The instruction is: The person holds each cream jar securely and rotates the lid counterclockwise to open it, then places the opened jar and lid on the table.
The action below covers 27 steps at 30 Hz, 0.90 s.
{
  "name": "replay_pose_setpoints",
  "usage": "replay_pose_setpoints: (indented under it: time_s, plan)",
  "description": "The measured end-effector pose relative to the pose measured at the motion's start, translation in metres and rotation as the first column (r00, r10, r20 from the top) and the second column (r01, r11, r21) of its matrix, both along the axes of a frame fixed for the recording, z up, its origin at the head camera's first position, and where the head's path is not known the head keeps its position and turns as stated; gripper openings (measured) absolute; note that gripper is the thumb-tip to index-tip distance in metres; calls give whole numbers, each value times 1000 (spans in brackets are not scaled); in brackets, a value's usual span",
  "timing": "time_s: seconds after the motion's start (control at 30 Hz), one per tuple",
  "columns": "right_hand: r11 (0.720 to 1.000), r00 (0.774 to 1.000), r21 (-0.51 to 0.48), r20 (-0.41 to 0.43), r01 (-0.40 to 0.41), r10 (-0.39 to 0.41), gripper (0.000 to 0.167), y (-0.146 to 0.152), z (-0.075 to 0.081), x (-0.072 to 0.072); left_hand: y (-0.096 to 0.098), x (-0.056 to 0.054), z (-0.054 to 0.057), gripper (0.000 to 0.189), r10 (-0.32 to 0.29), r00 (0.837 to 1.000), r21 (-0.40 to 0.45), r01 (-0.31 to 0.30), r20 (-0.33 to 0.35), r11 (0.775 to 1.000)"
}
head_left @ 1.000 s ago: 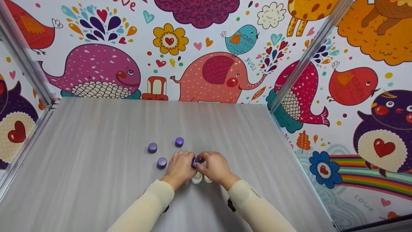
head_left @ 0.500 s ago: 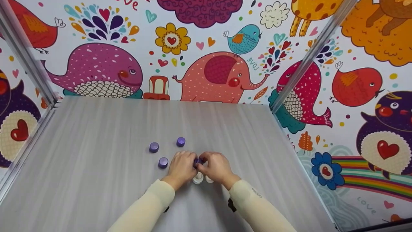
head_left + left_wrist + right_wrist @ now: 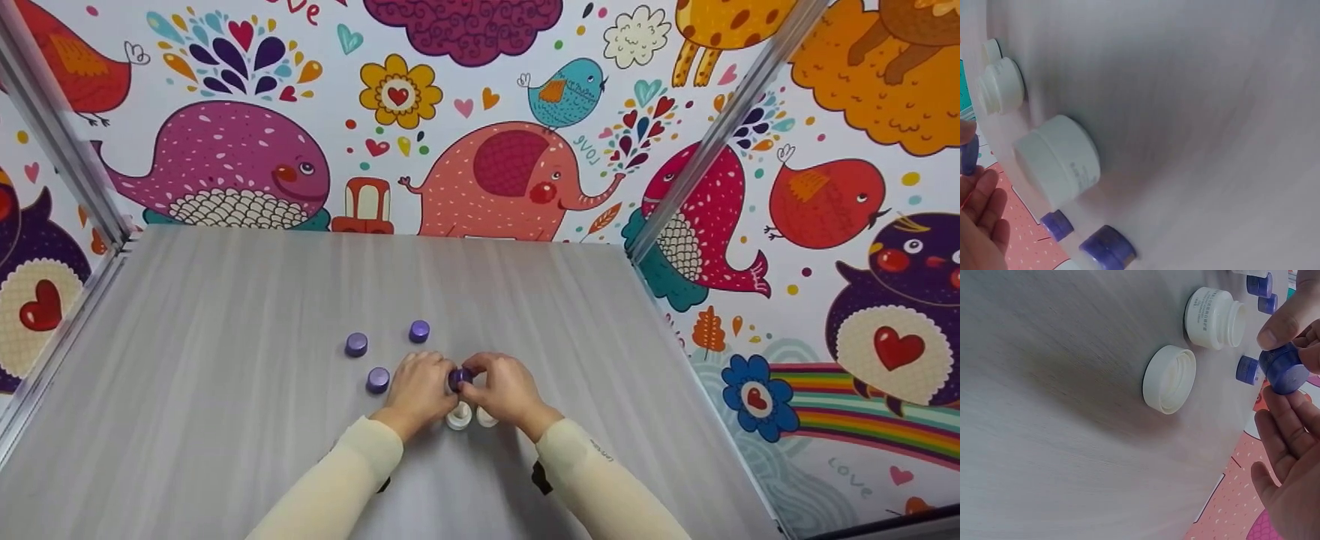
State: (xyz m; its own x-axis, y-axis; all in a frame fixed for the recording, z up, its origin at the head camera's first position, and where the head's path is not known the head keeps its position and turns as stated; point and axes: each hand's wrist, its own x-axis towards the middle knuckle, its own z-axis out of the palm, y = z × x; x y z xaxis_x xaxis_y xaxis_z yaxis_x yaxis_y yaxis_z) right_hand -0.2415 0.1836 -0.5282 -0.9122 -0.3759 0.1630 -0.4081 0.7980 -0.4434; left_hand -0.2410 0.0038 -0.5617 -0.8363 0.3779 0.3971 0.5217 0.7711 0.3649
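Observation:
Close above the table, a small purple jar (image 3: 1285, 370) sits between both hands, with a seam round its side. My right hand (image 3: 504, 386) pinches it with thumb and fingertips, its other fingers spread below. From the other side my left hand (image 3: 418, 386) grips the same jar, the thumb (image 3: 1278, 331) pressed on its edge. Just below the hands an uncapped white jar (image 3: 459, 415) stands on the table with a white lid (image 3: 1169, 379) beside it. Another white jar (image 3: 1060, 160) shows near my left hand in the left wrist view; the left hand hides it from the head view.
Three more small purple jars stand to the left: a far one (image 3: 419, 331), a left one (image 3: 356, 344) and a near one (image 3: 378, 380). A cartoon-printed wall (image 3: 450, 97) rises behind the grey table (image 3: 247, 315), with metal rails (image 3: 675, 165) at its corners.
Both hands stay nearly in place, still gripping the small purple jar, whose angle shifts slightly between the fingers. The head view sways a little; the jars on the table have not moved.

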Motion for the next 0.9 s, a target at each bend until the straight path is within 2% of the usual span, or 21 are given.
replay_pose_setpoints:
  time_s: [0.27, 0.73, 0.9]
  plan:
    - [1000, 1000, -6, -5, -8, 8, 27, 1, 1, -1, -3, -1, 0, 36, -10, 999, 10, 10, 31, 1000]
    - [998, 998, -18, -15, -62, 61, 35, 1, 1, -1, -4, -2, -1, 34, -16, 1000, 2, 16, -27, 1000]
    - [1000, 1000, -20, 10, -12, 13, 36, 0, 2, 0, -4, -3, -3, 33, -24, 997, 17, 25, -78, 1000]
